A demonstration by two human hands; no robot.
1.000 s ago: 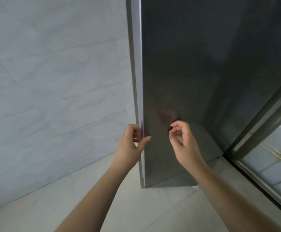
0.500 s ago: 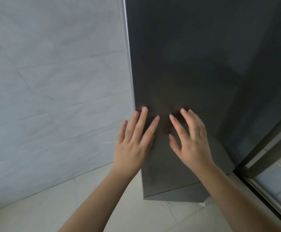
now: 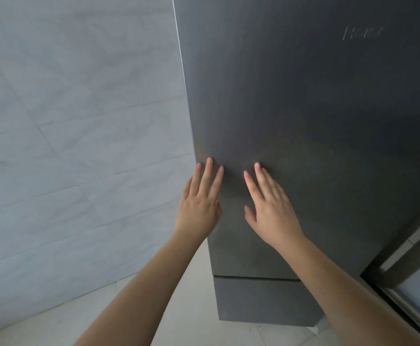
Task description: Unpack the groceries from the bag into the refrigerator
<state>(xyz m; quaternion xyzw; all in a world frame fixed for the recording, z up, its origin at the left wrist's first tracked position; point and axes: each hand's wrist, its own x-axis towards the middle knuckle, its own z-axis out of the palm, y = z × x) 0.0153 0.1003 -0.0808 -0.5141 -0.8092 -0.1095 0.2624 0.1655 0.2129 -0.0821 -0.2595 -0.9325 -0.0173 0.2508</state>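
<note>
Head camera, looking forward and down. A tall dark grey refrigerator fills the right and centre of the view, its door shut, with a blurred brand mark near the top right. A horizontal seam low down separates the upper door from a lower drawer. Both bare hands lie flat against the door, fingers spread and empty. The left hand rests just inside the door's left edge, fingertips pointing up. The right hand is just beside it, fingers also pointing up, thumb out toward the left hand. A pale grey tiled wall stands to the left, light floor tiles below. A dark metal frame with glass runs along the lower right.
</note>
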